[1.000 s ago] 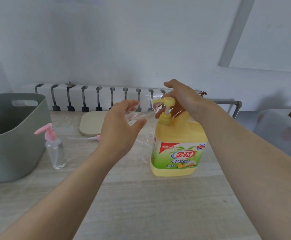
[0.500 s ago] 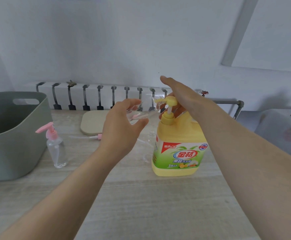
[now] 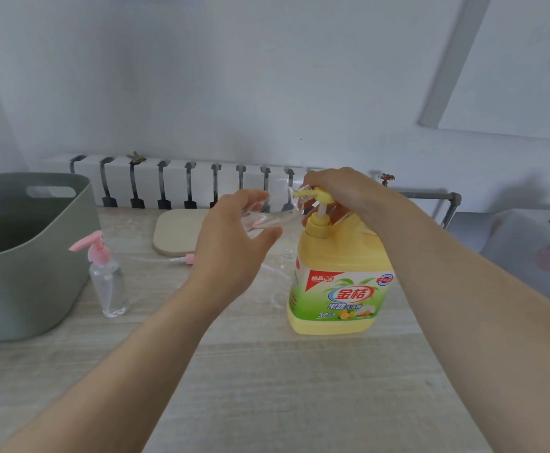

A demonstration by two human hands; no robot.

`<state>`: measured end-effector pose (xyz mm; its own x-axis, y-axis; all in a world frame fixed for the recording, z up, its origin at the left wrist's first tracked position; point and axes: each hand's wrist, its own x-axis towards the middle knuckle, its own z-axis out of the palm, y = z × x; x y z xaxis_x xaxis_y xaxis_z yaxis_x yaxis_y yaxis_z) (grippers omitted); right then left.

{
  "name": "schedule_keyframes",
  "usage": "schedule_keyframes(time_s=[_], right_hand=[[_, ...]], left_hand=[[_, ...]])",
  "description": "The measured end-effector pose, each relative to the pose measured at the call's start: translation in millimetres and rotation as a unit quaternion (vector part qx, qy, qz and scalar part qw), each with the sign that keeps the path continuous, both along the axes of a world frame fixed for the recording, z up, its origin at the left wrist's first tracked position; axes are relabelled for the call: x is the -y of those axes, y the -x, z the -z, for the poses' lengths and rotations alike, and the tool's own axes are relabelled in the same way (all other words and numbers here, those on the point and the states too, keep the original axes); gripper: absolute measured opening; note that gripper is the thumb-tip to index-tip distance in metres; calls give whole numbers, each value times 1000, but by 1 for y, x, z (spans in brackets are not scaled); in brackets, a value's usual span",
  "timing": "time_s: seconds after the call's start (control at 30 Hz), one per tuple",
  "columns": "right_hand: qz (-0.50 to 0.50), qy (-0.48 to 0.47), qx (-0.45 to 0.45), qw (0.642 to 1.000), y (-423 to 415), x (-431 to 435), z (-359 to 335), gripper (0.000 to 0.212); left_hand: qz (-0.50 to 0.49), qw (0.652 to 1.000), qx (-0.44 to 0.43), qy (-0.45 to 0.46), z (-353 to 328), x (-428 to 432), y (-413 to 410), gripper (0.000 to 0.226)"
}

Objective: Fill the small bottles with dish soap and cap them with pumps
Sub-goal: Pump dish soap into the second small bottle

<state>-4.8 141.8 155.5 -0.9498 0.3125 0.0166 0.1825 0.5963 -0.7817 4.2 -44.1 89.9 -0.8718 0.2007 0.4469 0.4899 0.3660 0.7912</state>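
Left grip [image 3: 234,243]: raised above the surface, fingers and thumb curled round a small clear bottle [image 3: 273,217], which is grasped by its body.

Small clear bottle: held off the surface and tipped onto its side, its mouth turned toward the yellow spout. Whether any soap is inside cannot be told.

Right grip [image 3: 342,191]: laid over the pump head [image 3: 321,196] from above. The fingers are curled down over its front and a digit is seen beneath it, so the pump head is grasped.

Dish soap bottle [image 3: 339,282]: large, yellow, with a green and red label. It is stood upright on the surface, right of centre, under the right grip.

Pump head: yellow, with its white stem partly exposed above the collar. Its spout is pointed left at the small clear bottle's mouth.

Capped small bottle [image 3: 108,286]: clear, upright, fitted with a pink pump, placed just beside the grey-green tub [image 3: 38,273].

Loose pink pump [image 3: 188,258]: laid flat on the surface behind the left grip, its thin tube stretched to the left.

Open clear bottle [image 3: 287,254]: uncapped, stood just left of the dish soap bottle and largely hidden by the left grip.

Beige pad [image 3: 179,233]: laid flat toward the back of the surface.

Surface [image 3: 267,387]: pale with a wood grain, backed by a white radiator [image 3: 185,181].
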Motion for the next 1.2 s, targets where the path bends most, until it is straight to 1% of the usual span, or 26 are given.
schedule_keyframes(time_s=[0.2,0.33,0.5,0.6,0.73,0.87,0.93,1.07,1.2], right_hand=[[24,-16,17,999,6,2,1,22],[31,-27,15,999,9,2,3,26],[22,-27,8,999,4,2,2,29],[1,-22,12,1000,0,2,2,26],[-14,17,14,1000,-5,2,-1,25],[-25,56,16,998,-10,1,-4,37],[-32,69,17,997,-11,1,-6,40],[-14,60,-4,998,-11,3,-6,31],[-11,49,6,999,-10,3,-4,28]], left_hand=[[1,1000,6,3,3,0,1,47],[0,1000,7,11,6,0,0,47],[2,1000,3,11,5,0,0,47],[1,1000,4,16,5,0,0,48],[0,1000,2,8,4,1,0,48],[-2,1000,-3,2,-1,-1,1,50],[-3,1000,-3,2,-2,-1,1,50],[-4,1000,-5,0,-2,-1,0,50],[-8,1000,-5,-3,-2,-2,0,49]])
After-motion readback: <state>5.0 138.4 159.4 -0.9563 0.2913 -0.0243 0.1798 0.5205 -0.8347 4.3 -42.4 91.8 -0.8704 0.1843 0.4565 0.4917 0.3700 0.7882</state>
